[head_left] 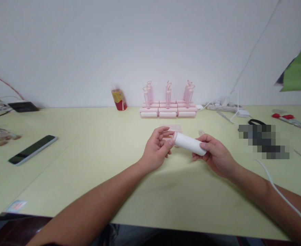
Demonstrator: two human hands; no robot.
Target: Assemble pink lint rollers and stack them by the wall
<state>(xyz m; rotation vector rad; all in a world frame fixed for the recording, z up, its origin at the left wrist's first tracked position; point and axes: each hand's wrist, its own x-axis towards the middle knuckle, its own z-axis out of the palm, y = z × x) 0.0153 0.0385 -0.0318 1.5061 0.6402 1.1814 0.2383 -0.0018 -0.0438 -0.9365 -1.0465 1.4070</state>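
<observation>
Above the middle of the pale yellow table (94,160) I hold a white cylinder roll (190,143) between both hands. My right hand (214,153) grips its right end, fingers wrapped round it. My left hand (157,148) pinches the pink cap at its left end, and a pink flat piece (174,128) shows just behind the fingers. At the back by the wall stands a stack of pink and white rollers (168,110) with several pink handles upright on top.
A phone (32,149) lies on the left. A red and yellow packet (119,98) leans at the wall. A power strip and white cables (227,106) sit at the back right, red-handled scissors (290,120) farther right. A white cable (281,193) crosses my right forearm.
</observation>
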